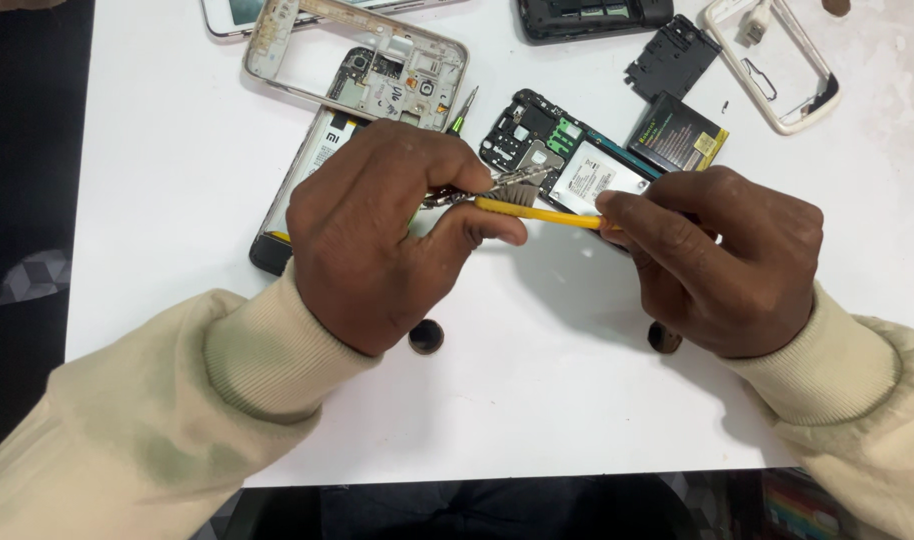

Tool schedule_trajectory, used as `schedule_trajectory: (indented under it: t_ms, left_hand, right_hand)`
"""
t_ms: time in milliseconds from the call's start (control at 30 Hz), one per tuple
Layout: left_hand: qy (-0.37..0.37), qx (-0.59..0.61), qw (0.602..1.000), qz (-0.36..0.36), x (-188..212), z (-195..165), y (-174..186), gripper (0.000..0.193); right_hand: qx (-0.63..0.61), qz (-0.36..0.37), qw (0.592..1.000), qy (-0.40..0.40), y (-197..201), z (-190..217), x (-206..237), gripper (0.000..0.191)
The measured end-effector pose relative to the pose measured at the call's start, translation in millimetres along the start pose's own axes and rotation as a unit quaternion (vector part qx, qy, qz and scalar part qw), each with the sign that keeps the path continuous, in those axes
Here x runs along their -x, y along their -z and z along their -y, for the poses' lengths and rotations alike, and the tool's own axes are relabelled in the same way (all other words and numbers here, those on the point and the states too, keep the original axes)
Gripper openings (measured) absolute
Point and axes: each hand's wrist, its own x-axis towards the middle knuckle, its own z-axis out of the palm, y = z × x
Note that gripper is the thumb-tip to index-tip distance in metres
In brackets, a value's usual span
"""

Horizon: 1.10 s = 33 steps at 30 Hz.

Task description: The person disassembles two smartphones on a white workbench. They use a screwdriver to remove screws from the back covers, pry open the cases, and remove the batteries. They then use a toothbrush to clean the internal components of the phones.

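The left hand (387,235) had its fingers curled in tight. Its thumb and first finger pinched a small, shiny grey metal piece (517,182) and held it up just above the white table (157,170). The right hand (722,260) was curled shut too, and it gripped a thin yellow stick tool (537,213). The tip of the yellow stick tool touched the underside of the metal piece, right beside the left thumb. Both hands met in the middle, with the backs of the hands facing up. Both wrists came in from the bottom corners, in cream knitted sleeves (267,350).

Just behind the fingers lay an open black phone with a white label inside (577,165). Near it, to the right, sat a black flat battery with a yellow edge (682,135). Behind the left hand lay another open phone with a long silver battery (317,160), partly hidden by the hand. On top of its far end rested a pale gold phone frame (362,55). A small screwdriver with a green tip (462,112) lay between the two phones. Farther back were a black plastic cover (672,58) and a white phone frame (777,70). Two small dark round caps (426,337) sat on the table under the hands, well apart.
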Motion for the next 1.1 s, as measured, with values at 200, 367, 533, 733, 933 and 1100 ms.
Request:
schedule_trajectory:
  t_ms: [200, 367, 533, 733, 933, 1100]
  left_hand:
    - [0.018, 0.000, 1.000, -0.020, 0.6, -0.1, -1.6, 0.044]
    - [0.021, 0.034, 0.999, 0.008, -2.4, -1.2, -0.1, 0.040]
    - [0.023, 0.048, 0.998, 0.046, -2.9, -0.8, 0.1, 0.039]
    - [0.038, 0.075, 0.994, 0.070, -4.0, 2.6, -0.4, 0.031]
    - [0.049, 0.068, 0.994, 0.070, -10.0, -0.4, 0.9, 0.034]
    - [0.047, 0.049, 0.997, 0.046, -10.3, -3.5, 1.1, 0.034]
  right_hand:
    - [0.007, -0.003, 1.000, -0.003, 1.2, 1.6, -1.8, 0.031]
    - [-0.001, 0.001, 1.000, -0.008, 1.1, 3.1, -3.6, 0.030]
    - [-0.005, 0.002, 1.000, 0.002, -2.3, -1.1, 1.8, 0.028]
    - [-0.030, 0.007, 0.999, -0.019, -8.4, -7.5, 9.7, 0.029]
    - [-0.023, -0.006, 0.999, -0.025, -5.3, -5.8, 10.8, 0.033]
    - [-0.027, -0.002, 0.999, -0.022, -3.2, -7.0, 10.4, 0.036]
